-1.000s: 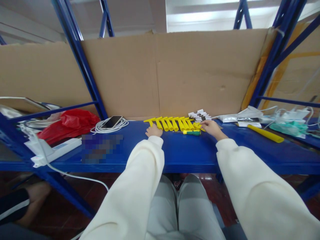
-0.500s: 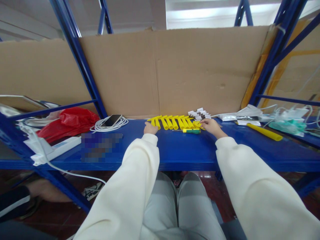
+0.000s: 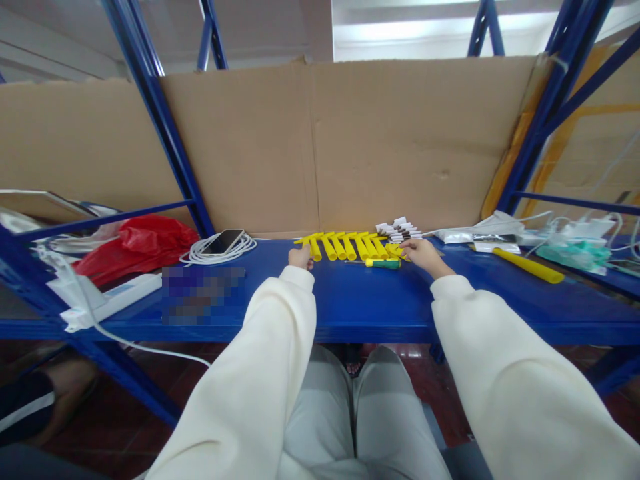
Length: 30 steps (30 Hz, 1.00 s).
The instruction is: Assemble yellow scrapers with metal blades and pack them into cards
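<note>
Several yellow handle-like pieces (image 3: pixel 351 247) lie side by side in a row on the blue shelf (image 3: pixel 370 293). My left hand (image 3: pixel 301 257) is closed at the row's left end, its fingers round the leftmost yellow piece. At the right end, my right hand (image 3: pixel 421 255) has its fingers pinched at a yellow piece (image 3: pixel 397 251). A screwdriver with a green and yellow handle (image 3: pixel 384 264) lies in front of the row. Behind the right end sits a pile of small white and dark pieces (image 3: pixel 399 229).
Left on the shelf are a phone (image 3: pixel 224 242) on a coiled white cable (image 3: pixel 196 253), a red bag (image 3: pixel 140 243) and a white power strip (image 3: pixel 127 292). To the right lie a yellow rod (image 3: pixel 529 265) and plastic bags (image 3: pixel 575 247). Cardboard (image 3: pixel 250 147) stands behind.
My left hand has curled its fingers more tightly at the left end of the row. My right hand has hardly moved. At the lower left, another person's leg has shifted.
</note>
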{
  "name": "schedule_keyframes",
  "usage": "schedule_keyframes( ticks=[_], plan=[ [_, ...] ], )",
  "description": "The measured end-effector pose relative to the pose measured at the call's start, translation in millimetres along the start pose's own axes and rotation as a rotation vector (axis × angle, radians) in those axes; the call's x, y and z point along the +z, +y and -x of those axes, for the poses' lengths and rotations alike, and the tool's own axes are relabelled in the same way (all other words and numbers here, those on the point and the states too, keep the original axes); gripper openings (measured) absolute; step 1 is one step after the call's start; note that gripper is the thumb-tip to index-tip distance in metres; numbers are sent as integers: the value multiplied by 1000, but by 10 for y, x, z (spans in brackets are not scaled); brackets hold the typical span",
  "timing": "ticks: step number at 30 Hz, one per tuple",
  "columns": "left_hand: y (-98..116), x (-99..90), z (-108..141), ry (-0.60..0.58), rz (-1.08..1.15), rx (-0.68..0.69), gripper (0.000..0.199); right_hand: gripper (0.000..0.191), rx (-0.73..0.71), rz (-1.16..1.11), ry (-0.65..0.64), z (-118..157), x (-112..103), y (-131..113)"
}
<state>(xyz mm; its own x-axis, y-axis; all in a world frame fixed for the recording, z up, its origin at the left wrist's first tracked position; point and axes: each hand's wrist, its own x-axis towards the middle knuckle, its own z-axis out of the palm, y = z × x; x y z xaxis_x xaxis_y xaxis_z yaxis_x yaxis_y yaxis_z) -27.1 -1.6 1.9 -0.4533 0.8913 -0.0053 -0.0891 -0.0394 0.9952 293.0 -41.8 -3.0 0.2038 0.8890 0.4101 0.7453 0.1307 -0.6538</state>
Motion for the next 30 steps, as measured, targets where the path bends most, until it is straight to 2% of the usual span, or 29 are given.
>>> schedule_keyframes(
  ticks=[3, 9, 13, 16, 18, 24, 30],
  plan=[
    [95, 5, 84, -5, 136, -145, 14, 33, 4, 16, -2, 10, -7, -26],
    [220, -5, 183, -32, 286, -16, 11, 35, -3, 17, -10, 13, -7, -38],
    [223, 49, 232, -121, 295, 46, 8, 32, 1, 1, -4, 6, -5, -24],
    [204, 96, 263, -223, 281, 35, 13, 31, 3, -16, -7, 9, -6, -25],
    [189, 116, 274, -248, 289, 27, 16, 31, 6, -20, -8, 14, -5, -30],
    [166, 101, 282, -208, 301, 79, 30, 31, -3, -39, -10, 12, 0, -28],
    [196, 73, 299, -125, 206, 109, 11, 30, -21, -43, -21, -10, 10, 21]
  ],
)
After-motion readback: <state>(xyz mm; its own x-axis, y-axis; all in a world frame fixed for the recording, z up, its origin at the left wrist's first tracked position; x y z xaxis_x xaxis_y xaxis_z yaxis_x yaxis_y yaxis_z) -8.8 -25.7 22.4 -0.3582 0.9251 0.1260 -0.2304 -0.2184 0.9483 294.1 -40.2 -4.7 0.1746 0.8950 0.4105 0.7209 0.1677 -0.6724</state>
